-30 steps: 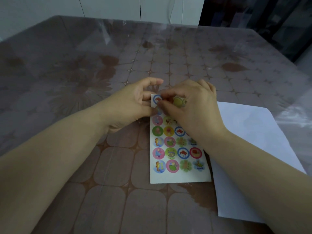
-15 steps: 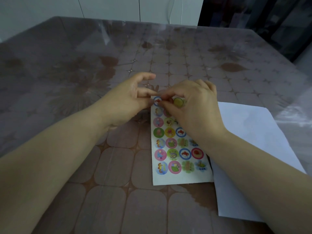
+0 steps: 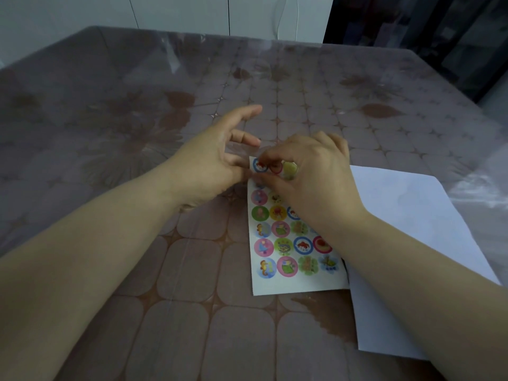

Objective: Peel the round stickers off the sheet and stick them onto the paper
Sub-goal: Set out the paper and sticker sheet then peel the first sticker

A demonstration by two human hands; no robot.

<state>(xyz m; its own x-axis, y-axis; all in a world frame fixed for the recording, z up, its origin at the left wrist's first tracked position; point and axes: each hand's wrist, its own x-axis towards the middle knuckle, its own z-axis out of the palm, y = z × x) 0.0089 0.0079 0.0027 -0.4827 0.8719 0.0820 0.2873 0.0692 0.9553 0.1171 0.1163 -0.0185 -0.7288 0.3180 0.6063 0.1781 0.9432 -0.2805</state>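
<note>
A white sticker sheet point(image 3: 297, 281) with rows of round colourful stickers lies flat on the table, its right edge over a plain white paper point(image 3: 428, 215). My right hand point(image 3: 316, 177) rests over the sheet's top rows, thumb and forefinger pinching at a red-rimmed sticker point(image 3: 275, 167) in the top row. A blue-rimmed sticker point(image 3: 258, 165) lies at the top left corner, a yellow one point(image 3: 289, 169) to the right. My left hand point(image 3: 217, 160) sits at the sheet's top left corner with fingers spread, fingertips touching the corner; it holds nothing that I can see.
The table point(image 3: 165, 270) carries a brown patterned cloth under clear plastic. White cabinet doors point(image 3: 178, 12) stand beyond the far edge, and a dark area point(image 3: 439, 37) is at the back right.
My left hand has let go of the sheet's top corner and spread its fingers. The corner now lies flatter. My right fingers shifted from the blue-rimmed sticker's edge toward the red-rimmed one.
</note>
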